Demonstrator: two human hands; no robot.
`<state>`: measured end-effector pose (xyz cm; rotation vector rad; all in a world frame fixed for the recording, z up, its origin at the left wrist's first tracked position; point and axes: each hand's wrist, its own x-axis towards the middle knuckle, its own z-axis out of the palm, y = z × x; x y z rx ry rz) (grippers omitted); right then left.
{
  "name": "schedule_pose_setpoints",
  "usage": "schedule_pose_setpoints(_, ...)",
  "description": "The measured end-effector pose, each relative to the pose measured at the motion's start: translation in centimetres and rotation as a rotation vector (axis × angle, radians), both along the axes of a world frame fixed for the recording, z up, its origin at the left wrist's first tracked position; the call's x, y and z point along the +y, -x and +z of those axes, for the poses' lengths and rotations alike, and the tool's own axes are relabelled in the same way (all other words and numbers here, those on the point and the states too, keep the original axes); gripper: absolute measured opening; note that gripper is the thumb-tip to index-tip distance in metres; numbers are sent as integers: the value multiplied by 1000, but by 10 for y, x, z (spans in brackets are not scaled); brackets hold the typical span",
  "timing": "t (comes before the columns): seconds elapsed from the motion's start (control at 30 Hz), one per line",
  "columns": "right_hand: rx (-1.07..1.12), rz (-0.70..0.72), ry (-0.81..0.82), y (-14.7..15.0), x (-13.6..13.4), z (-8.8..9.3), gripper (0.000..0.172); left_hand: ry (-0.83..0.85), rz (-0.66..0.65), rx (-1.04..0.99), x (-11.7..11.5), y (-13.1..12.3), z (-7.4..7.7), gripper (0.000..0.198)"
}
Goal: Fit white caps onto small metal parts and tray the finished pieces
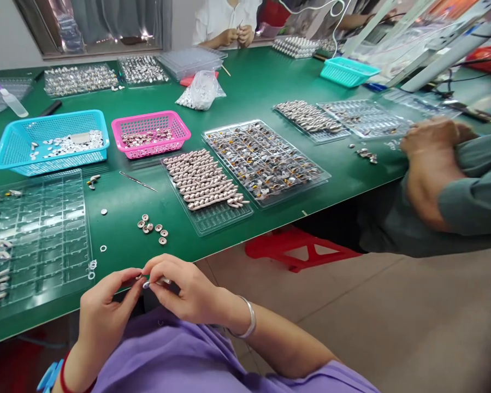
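My left hand (106, 303) and my right hand (183, 289) meet at the near edge of the green table (245, 93), fingertips pinched together. Between them sits a small silver metal part (153, 282), held mainly by my right hand, while my left fingertips pinch a tiny piece against it. Several small round metal rings (153, 226) lie loose on the table just beyond my hands. A clear compartment tray (36, 234) with a few parts sits to my left.
A blue basket (51, 141) and a pink basket (151, 134) hold small parts. Clear trays of parts (265, 158) fill the middle. Tweezers (137, 181) lie nearby. A co-worker's hands (429, 147) work at the right; another person sits opposite. A red stool (298, 248) stands below.
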<state>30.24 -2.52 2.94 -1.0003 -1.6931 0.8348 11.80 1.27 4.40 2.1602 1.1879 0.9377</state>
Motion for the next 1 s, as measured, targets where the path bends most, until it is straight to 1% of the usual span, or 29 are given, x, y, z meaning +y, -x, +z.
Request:
schedule_pose_setpoints(0.2, -94, 49, -109, 1, -4, 4, 7, 18, -6, -47, -5, 4, 3, 10)
schedule_pose_setpoints(0.3, -124, 96, -124, 1, -4, 6, 8, 76, 18, -101, -8, 6, 1, 11)
schedule_pose_setpoints(0.37, -123, 98, -109, 1, -5, 7, 7, 151, 10, -145, -8, 8, -1, 13)
schedule_pose_setpoints(0.5, -90, 69, -9, 1, -6, 10, 5, 327, -63, -181, -6, 8, -2, 13)
schedule_pose_setpoints(0.6, -37, 78, 55, 2, -8, 14, 4, 436, -57, -277, -4, 7, 2, 11)
schedule_pose_setpoints(0.67, 15, 43, 116, 3, -9, 17, 4, 478, -35, -337, -5, 6, 4, 9)
schedule_pose_setpoints(0.77, 124, -47, 262, 5, -7, 18, 5, 482, 9, -345, -9, 5, 5, 8)
schedule_pose_setpoints(0.87, 230, -44, 404, 8, -5, 16, 8, 474, 41, -348, -14, 5, 3, 7)
schedule_pose_setpoints(0.93, 268, -25, 444, 10, -4, 14, 8, 473, 51, -378, -15, 4, 2, 9)
schedule_pose_setpoints(1.0, 286, -30, 442, 12, -3, 13, 8, 469, 46, -408, -16, 4, 1, 17)
